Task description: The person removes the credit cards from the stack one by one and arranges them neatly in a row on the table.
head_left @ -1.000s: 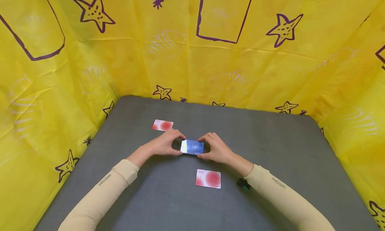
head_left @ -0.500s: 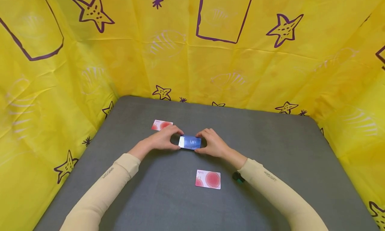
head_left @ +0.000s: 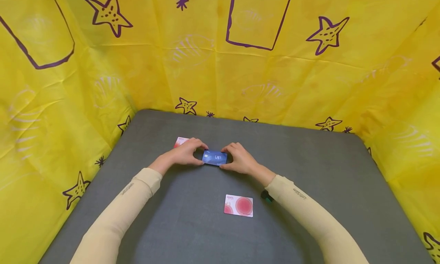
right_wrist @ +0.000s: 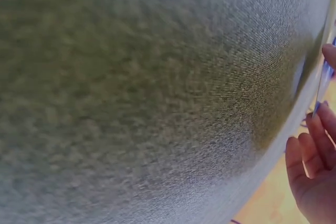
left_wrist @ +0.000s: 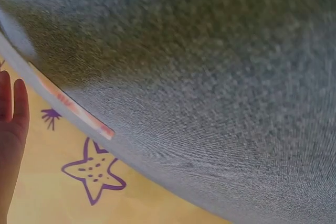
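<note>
A blue card (head_left: 214, 157) printed "VIP" is held between both hands in the head view, a little above the table. The left hand (head_left: 185, 152) pinches its left end between thumb and fingers. At its right end the right hand (head_left: 240, 159) pinches it in the same way. Behind the left hand, a white and red card (head_left: 180, 141) lies partly hidden. A second white and red card (head_left: 238, 205) lies flat nearer the person. In the right wrist view the blue card (right_wrist: 323, 85) appears edge-on at the fingertips.
The dark grey table (head_left: 192, 218) spreads around the hands. Yellow cloth (head_left: 206, 73) with purple starfish drawings hangs behind it and at both sides. Something small and dark (head_left: 266, 196) shows below the right sleeve.
Both hands have carried the blue card away from the person and slightly left. The left hand now covers more of the far white and red card. The nearer card stays in place.
</note>
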A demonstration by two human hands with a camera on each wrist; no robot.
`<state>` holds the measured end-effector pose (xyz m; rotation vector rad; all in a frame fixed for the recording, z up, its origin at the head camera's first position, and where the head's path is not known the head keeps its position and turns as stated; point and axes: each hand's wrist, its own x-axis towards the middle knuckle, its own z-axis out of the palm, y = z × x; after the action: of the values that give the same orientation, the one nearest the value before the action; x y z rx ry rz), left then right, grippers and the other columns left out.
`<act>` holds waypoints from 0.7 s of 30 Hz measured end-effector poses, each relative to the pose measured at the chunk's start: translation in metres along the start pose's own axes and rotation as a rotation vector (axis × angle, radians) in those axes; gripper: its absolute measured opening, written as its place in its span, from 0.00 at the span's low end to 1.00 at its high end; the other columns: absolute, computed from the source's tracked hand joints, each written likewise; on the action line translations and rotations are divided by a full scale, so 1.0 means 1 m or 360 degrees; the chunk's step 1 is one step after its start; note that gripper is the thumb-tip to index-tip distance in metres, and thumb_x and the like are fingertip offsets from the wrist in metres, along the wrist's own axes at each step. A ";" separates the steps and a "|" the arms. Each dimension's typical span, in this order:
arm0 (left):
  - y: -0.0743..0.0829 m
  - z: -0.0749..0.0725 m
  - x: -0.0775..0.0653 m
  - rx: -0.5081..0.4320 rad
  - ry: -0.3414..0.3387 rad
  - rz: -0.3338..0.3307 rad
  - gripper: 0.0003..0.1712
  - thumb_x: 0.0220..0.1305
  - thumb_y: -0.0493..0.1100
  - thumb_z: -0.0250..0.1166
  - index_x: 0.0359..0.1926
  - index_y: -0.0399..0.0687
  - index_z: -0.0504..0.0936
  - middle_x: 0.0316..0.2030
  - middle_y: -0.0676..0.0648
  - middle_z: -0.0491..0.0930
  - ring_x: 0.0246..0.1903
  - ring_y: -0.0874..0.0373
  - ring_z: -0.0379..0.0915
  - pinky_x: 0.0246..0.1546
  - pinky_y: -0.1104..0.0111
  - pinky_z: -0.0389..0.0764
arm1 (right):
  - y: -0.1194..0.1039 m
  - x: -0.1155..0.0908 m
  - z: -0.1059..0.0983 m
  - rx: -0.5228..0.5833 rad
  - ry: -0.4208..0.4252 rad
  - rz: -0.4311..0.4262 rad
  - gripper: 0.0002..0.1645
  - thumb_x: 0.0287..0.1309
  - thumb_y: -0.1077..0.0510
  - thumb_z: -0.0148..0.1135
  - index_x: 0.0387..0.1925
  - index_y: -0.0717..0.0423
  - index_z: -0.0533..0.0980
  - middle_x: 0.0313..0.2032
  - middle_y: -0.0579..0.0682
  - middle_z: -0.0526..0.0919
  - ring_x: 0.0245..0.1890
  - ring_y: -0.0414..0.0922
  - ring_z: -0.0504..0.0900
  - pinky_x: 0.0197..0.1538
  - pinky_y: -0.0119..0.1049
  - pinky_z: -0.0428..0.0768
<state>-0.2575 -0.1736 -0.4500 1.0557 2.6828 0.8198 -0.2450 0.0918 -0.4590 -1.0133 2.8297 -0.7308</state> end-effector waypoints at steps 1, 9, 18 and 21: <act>-0.001 0.000 0.001 -0.0008 -0.0003 -0.0003 0.29 0.51 0.45 0.76 0.54 0.40 0.79 0.47 0.46 0.79 0.48 0.49 0.69 0.52 0.58 0.70 | 0.000 0.002 0.000 -0.0006 -0.0001 -0.0002 0.32 0.48 0.43 0.74 0.52 0.54 0.78 0.48 0.50 0.78 0.48 0.47 0.70 0.54 0.40 0.72; -0.012 -0.004 0.005 0.0010 0.0005 -0.0015 0.29 0.51 0.45 0.76 0.54 0.40 0.79 0.36 0.44 0.76 0.41 0.50 0.65 0.42 0.62 0.67 | 0.003 0.013 0.001 -0.0032 0.0002 -0.0028 0.33 0.49 0.44 0.74 0.53 0.57 0.78 0.48 0.52 0.78 0.48 0.48 0.70 0.53 0.41 0.72; -0.019 -0.011 0.010 0.0034 -0.0038 -0.0099 0.29 0.53 0.47 0.74 0.55 0.43 0.79 0.47 0.44 0.76 0.51 0.48 0.61 0.51 0.54 0.66 | 0.005 0.025 0.002 -0.0016 0.0036 -0.0025 0.32 0.49 0.46 0.75 0.52 0.57 0.78 0.47 0.54 0.78 0.48 0.51 0.70 0.54 0.43 0.71; -0.021 -0.013 0.012 0.0043 -0.0053 -0.0151 0.29 0.53 0.48 0.74 0.56 0.45 0.79 0.50 0.44 0.76 0.54 0.48 0.60 0.53 0.52 0.66 | 0.006 0.029 0.003 -0.0022 0.0031 -0.0019 0.31 0.50 0.46 0.74 0.53 0.57 0.78 0.48 0.54 0.77 0.49 0.51 0.70 0.54 0.43 0.70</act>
<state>-0.2824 -0.1840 -0.4496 0.9312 2.6997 0.7440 -0.2701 0.0769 -0.4611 -1.0320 2.8515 -0.7270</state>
